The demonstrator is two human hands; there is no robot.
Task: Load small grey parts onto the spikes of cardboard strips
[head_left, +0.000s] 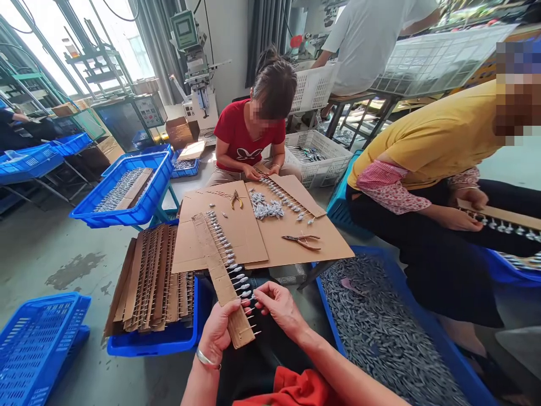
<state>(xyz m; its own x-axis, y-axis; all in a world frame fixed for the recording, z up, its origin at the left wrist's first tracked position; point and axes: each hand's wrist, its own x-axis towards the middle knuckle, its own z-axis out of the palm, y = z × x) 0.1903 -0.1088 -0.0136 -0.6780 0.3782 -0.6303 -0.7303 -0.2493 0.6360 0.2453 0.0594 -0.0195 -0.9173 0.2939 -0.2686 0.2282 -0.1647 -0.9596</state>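
My left hand (217, 330) grips the near end of a long cardboard strip (213, 254) that carries a row of small silver metal pieces on pins along its right edge. My right hand (279, 304) pinches one small piece at the strip's edge, beside the lowest pins. The strip runs away from me onto a flat cardboard sheet (287, 231). On that sheet lie a loose pile of silver pieces (264, 208) and two pairs of pliers (302, 241).
A person in red (249, 135) sits opposite, handling another strip. A person in yellow (439, 146) sits at right with a strip. A blue crate of grey parts (380, 327) lies right of me, stacked filled strips (152, 279) left, empty blue crate (34, 344) far left.
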